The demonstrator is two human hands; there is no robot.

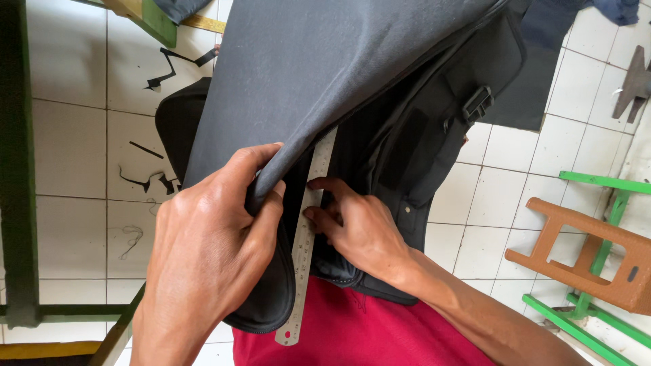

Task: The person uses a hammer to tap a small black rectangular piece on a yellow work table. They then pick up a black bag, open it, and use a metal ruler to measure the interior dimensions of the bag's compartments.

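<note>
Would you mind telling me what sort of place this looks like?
Probably a small bag-sewing workshop: a steel ruler held against a half-made black bag, fabric scraps on the tiled floor.

Ruler (306, 237) lies lengthwise on the bag (407, 135), beneath the raised cloth panel (319, 68), between the left hand (210, 244) to its left and the right hand (352, 224) to its right, whose fingers (319, 215) touch it. Bag rests on the lap (352, 332), above the tiled floor (74, 142). Stool (590, 251) stands on the floor at far right, well apart from the bag.
</note>
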